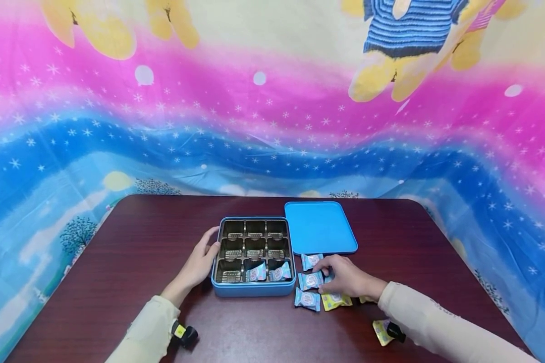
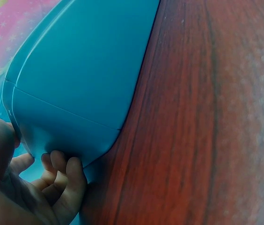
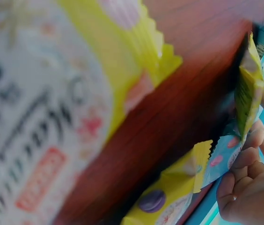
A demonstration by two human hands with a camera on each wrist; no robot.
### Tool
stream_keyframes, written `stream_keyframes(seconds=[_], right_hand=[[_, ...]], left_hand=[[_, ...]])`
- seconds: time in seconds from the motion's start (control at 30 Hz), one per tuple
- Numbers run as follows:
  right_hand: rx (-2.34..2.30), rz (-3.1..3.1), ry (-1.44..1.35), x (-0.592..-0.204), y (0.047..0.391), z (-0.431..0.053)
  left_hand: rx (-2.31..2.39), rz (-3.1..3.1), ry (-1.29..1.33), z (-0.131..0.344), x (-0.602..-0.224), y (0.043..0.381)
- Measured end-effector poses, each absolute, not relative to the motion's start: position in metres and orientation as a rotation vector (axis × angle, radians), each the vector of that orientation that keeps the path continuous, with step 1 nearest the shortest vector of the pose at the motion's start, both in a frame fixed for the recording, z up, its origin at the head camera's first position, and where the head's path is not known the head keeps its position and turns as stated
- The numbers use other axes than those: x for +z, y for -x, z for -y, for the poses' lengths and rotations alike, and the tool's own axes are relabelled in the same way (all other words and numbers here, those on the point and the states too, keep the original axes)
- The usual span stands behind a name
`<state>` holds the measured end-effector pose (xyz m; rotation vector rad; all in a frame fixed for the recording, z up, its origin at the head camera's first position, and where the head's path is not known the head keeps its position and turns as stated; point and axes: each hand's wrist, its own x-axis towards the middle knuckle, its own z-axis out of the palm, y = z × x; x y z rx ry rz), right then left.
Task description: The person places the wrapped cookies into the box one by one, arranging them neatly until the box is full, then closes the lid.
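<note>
A square blue tin [image 1: 254, 289] stands on the table with a gold divided tray inside. Two blue macaron packets sit in the tray's front row, one in the middle compartment [image 1: 256, 273] and one in the right compartment [image 1: 279, 272]. My left hand [image 1: 202, 262] holds the tin's left side, thumb at the rim and fingers curled against the wall [image 2: 71, 79]. To the right of the tin, my right hand [image 1: 345, 277] grips a blue macaron packet [image 1: 310, 281] by its right end, thumb and index finger at its edges. Another blue packet is partly hidden under this hand.
Behind the right hand lies the blue lid [image 1: 322, 227]. Other blue packets lie above [image 1: 311, 260] and below [image 1: 307, 299] the gripped one. Yellow packets are nearby, one by the thumb [image 1: 336, 301] and one beneath the right wrist camera [image 1: 382, 333]. A printed curtain [image 1: 254, 121] hangs behind.
</note>
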<state>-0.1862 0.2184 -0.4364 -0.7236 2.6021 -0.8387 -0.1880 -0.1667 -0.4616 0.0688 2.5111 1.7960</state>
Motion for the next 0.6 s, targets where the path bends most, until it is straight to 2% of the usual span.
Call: stream_keyframes(seconds=[0.6], right_hand=[[-1.038,-2.471,0.749,-0.4371,0.1879,-0.2293]], left_hand=[[1.783,-2.522,-0.060,0.1656,-0.4626,0.1868]])
